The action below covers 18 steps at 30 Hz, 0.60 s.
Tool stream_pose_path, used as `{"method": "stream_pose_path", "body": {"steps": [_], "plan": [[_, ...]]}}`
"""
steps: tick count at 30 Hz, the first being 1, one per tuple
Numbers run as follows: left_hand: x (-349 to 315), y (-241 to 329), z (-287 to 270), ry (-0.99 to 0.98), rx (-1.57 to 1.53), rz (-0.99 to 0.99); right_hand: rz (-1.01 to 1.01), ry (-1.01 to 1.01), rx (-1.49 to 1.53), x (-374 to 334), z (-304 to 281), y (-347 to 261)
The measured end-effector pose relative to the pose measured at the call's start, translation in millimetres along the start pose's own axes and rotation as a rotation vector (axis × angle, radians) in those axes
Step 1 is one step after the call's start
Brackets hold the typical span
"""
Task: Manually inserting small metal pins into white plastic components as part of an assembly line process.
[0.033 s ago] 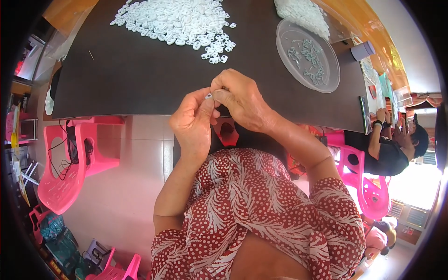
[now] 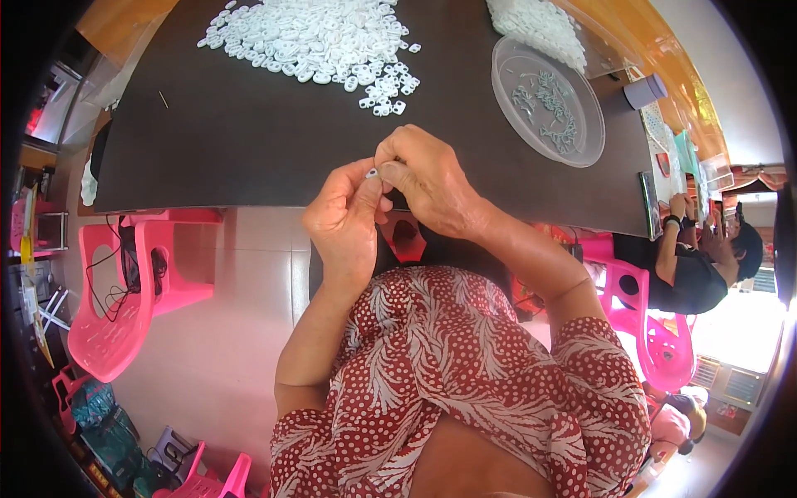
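Thumb and fingers of my left hand (image 2: 344,206) pinch a small white plastic piece (image 2: 371,173) with a dark hole, just above the table's near edge. From the right, my right hand (image 2: 432,178) meets it, thumb and forefinger pressed together beside the piece. Whatever those right fingertips grip is hidden. Beyond my hands lies a large heap of white oval plastic pieces (image 2: 311,37) with holes. Several squarish white pieces (image 2: 386,95) are gathered at the heap's near right corner.
Right of the heap, a round clear plastic lid (image 2: 591,133) holds small slender greenish-grey bits (image 2: 548,95). More white pieces (image 2: 540,29) fill a clear container behind it. A grey-purple cup (image 2: 645,91) stands at the right. Pink chairs (image 2: 108,340) flank me; a co-worker (image 2: 693,270) sits far right.
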<state>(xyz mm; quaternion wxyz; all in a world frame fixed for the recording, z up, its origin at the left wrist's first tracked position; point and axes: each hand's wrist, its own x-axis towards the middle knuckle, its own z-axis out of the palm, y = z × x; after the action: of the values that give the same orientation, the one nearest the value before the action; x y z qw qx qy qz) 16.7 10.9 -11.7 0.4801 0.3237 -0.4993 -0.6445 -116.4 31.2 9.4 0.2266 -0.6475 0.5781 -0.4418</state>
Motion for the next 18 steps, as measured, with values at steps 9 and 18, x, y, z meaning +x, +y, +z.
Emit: {"method": "stream_pose_path", "body": {"steps": [9, 18], "plan": [[11.5, 0.1, -7.4, 0.041, -0.022, -0.003, -0.101, 0.045, -0.077, 11.1, 1.5, 3.1], [33.5, -6.6, -24.6, 0.037, -0.094, 0.027, -0.263, 0.164, -0.564, 82.8, -14.0, 47.8]]}}
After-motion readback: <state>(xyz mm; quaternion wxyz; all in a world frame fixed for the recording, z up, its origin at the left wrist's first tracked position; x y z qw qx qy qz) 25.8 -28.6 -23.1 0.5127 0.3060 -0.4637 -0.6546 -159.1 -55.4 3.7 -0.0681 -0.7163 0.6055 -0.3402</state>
